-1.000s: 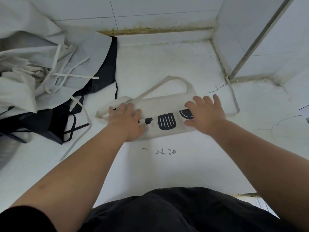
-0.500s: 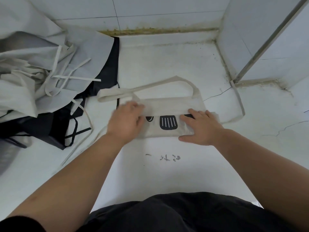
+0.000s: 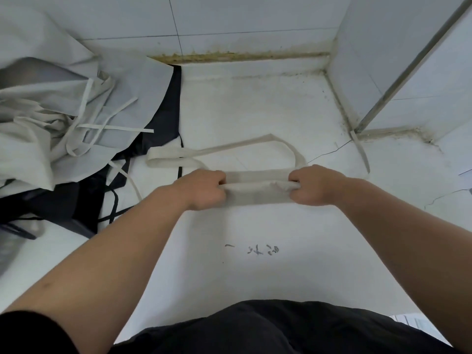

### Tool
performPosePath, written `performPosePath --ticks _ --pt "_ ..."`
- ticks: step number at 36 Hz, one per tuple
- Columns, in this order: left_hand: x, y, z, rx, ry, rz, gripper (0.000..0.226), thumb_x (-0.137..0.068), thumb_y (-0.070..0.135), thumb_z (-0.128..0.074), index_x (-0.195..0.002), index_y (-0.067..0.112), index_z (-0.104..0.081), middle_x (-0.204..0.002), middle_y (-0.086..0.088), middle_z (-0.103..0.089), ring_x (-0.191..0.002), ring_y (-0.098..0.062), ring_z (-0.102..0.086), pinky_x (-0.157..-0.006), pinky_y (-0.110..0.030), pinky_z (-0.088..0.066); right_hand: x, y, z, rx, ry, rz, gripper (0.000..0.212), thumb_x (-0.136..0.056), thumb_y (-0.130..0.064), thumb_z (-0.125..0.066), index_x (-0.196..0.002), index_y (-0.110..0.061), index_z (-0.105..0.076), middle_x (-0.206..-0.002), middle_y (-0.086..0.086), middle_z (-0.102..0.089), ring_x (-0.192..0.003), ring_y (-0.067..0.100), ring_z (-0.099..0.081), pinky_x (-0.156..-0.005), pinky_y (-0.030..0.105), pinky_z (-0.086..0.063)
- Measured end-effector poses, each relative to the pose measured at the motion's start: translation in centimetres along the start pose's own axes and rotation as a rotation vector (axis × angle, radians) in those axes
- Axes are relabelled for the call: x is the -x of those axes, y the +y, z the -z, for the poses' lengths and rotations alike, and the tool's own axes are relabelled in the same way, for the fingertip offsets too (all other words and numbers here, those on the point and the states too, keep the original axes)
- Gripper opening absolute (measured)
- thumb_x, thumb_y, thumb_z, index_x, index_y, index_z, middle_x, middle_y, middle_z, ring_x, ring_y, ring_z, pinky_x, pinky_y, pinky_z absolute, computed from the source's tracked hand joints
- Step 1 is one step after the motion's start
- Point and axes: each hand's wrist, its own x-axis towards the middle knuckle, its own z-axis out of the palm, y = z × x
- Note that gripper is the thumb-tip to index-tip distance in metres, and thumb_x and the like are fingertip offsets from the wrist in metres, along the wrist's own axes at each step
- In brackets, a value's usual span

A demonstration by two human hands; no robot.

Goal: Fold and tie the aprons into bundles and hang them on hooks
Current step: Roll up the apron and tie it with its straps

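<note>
A cream apron, folded into a narrow strip, lies across the white counter in the middle of the head view. My left hand grips its left end and my right hand grips its right end, fingers curled round the near edge, which is lifted and rolled over. The black print on the apron is hidden. Its neck strap loops away to the left behind my hands, and a tie strap trails off to the right.
A heap of grey and cream aprons with loose straps fills the left side, over a black apron. Tiled walls close the back and right, with a metal strip at the right corner. Small dark marks sit on the counter.
Both hands went from lying flat on the folded apron to gripping its ends. The near edge has been turned over, covering the black print.
</note>
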Motion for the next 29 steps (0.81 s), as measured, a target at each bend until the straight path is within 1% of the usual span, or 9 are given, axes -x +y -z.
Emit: performPosePath --ticks 5,8,12,14,16,20,24,27,29 --pt "-0.8 -0.5 0.5 -0.070 0.042 0.045 0.027 -0.090 0.039 -0.032 -0.098 0.021 -0.051 -0.088 0.001 -0.054 -0.089 -0.025 -0.051 -0.069 -0.034 -0.034 -0.5 0.9 0.2 -0.003 0.033 -0.074 0.007 -0.086 -0.033 -0.048 -0.089 -0.026 -0.047 -0.088 -0.003 -0.052 -0.086 0.023 -0.050 -0.070 0.030 -0.036" --pt "-1.4 -0.4 0.3 -0.339 0.173 -0.019 0.024 -0.095 0.033 -0.028 -0.101 0.020 -0.046 -0.084 0.004 -0.053 -0.076 -0.019 -0.046 -0.080 -0.034 -0.030 -1.1 1.0 0.1 0.033 0.080 -0.109 0.018 -0.088 -0.037 -0.046 -0.100 -0.023 -0.044 -0.091 0.000 -0.056 -0.083 0.024 -0.052 -0.068 0.031 -0.036" --pt "-2.4 -0.5 -0.9 -0.598 0.235 -0.083 0.046 -0.094 0.023 -0.035 -0.140 0.024 -0.033 -0.135 -0.003 -0.042 -0.122 -0.024 -0.041 -0.097 -0.037 -0.026 -2.0 0.8 -0.3 0.244 0.155 -0.132 0.042 -0.087 -0.039 -0.047 -0.124 -0.021 -0.041 -0.110 0.003 -0.058 -0.101 0.027 -0.056 -0.085 0.036 -0.038" --pt "-2.4 0.2 -2.0 -0.549 0.231 -0.157 0.060 -0.091 0.019 -0.025 -0.150 0.019 -0.020 -0.150 -0.007 -0.027 -0.135 -0.027 -0.028 -0.105 -0.037 -0.023 -2.4 0.1 -0.7 0.339 0.215 -0.097 0.051 -0.087 -0.031 -0.047 -0.136 -0.023 -0.036 -0.128 0.006 -0.050 -0.120 0.028 -0.047 -0.108 0.043 -0.025" --pt "-2.3 1.4 -3.5 -0.417 0.206 -0.242 0.060 -0.094 0.016 -0.021 -0.153 0.018 -0.010 -0.159 -0.006 -0.012 -0.144 -0.025 -0.014 -0.114 -0.035 -0.017 -2.5 -1.0 -1.4 0.354 0.266 -0.020 0.056 -0.087 -0.023 -0.046 -0.141 -0.025 -0.031 -0.139 0.007 -0.040 -0.129 0.029 -0.037 -0.115 0.044 -0.012" --pt "-1.9 2.2 -6.3 -0.205 0.170 -0.223 0.061 -0.101 0.049 -0.021 -0.153 0.028 0.003 -0.160 0.004 0.014 -0.147 -0.014 0.014 -0.118 -0.036 0.009 -2.4 -2.4 -4.3 0.205 0.164 0.095 0.063 -0.094 -0.050 -0.015 -0.151 -0.024 -0.010 -0.157 0.005 -0.011 -0.141 0.027 -0.016 -0.117 0.042 0.002" --pt "-1.2 0.3 -7.1 -0.289 0.194 -0.104 0.065 -0.094 0.062 -0.007 -0.149 0.036 0.016 -0.158 0.006 0.024 -0.145 -0.014 0.023 -0.116 -0.041 0.016 -2.2 -1.3 -6.0 0.160 0.144 0.053 0.091 -0.073 -0.071 0.012 -0.151 -0.026 0.002 -0.159 0.005 0.003 -0.144 0.027 -0.003 -0.116 0.040 0.009" --pt "-0.7 -0.7 -6.9 -0.264 0.190 0.002 0.065 -0.095 0.061 -0.007 -0.149 0.034 0.017 -0.156 0.006 0.027 -0.144 -0.014 0.025 -0.117 -0.041 0.016 -1.9 -0.7 -6.0 0.134 0.162 -0.016 0.099 -0.067 -0.074 0.014 -0.151 -0.024 0.001 -0.159 0.006 0.003 -0.144 0.027 -0.002 -0.116 0.039 0.009" --pt "-0.5 -1.0 -6.8 -0.226 0.199 0.055 0.066 -0.095 0.061 -0.009 -0.150 0.034 0.015 -0.157 0.003 0.027 -0.144 -0.016 0.025 -0.117 -0.040 0.016 -1.7 -0.5 -6.0 0.133 0.184 -0.068 0.092 -0.077 -0.074 0.006 -0.151 -0.020 0.000 -0.159 0.009 0.003 -0.144 0.026 -0.003 -0.116 0.039 0.008"
